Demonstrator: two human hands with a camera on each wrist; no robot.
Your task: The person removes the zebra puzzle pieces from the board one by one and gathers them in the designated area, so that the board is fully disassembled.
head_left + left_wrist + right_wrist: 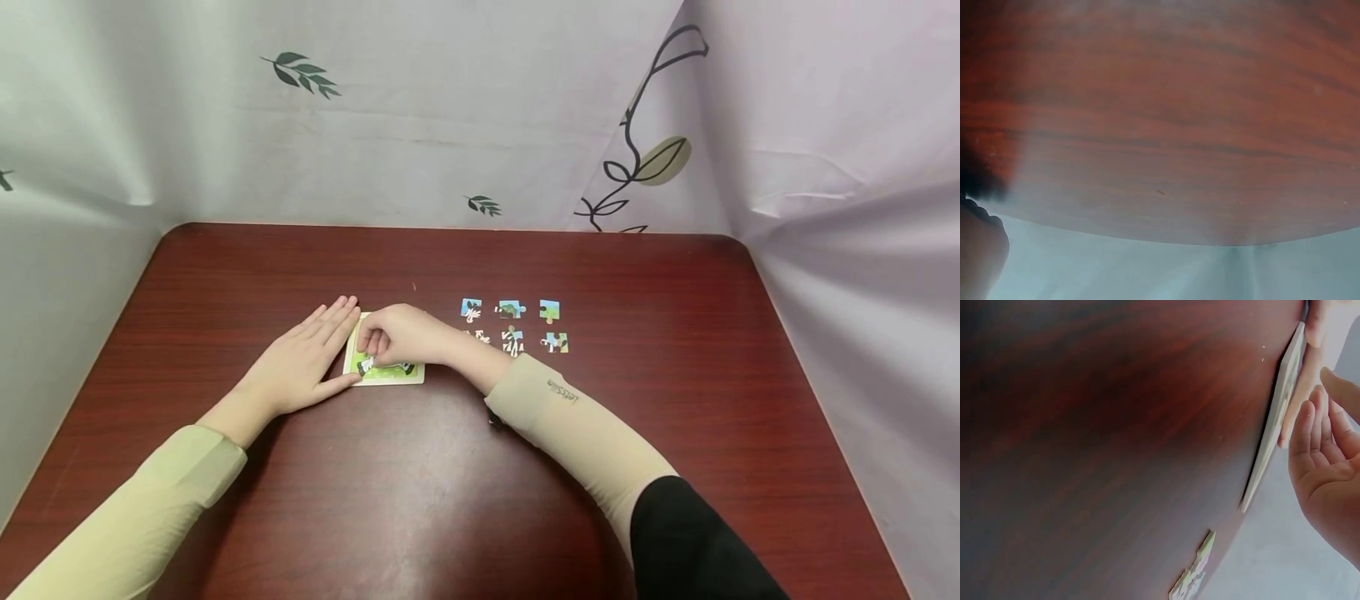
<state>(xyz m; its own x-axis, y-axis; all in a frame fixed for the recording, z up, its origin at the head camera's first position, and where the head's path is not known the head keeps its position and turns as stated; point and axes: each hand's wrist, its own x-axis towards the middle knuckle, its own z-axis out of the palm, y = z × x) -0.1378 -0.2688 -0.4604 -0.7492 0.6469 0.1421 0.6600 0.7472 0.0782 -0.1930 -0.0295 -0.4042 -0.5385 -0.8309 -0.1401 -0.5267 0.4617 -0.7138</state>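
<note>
My left hand [303, 362] lies flat with straight fingers along the left edge of a small framed jigsaw puzzle [382, 377], its thumb at the lower left corner. Part of a black-and-white figure on green shows on the puzzle. Over its upper middle, my right hand [408, 333] bends its fingers down and covers much of the picture. In the right wrist view, the curled fingers [1315, 428] and thumb are close together beside the puzzle board [1266, 456]. Whether a piece is between the fingertips cannot be made out.
Several loose jigsaw pieces [512, 309] lie in two rows right of the puzzle, the nearer row partly behind my right forearm. The brown wooden table [390, 500] has rounded far corners. A pale curtain [420, 108] with leaf prints hangs around it.
</note>
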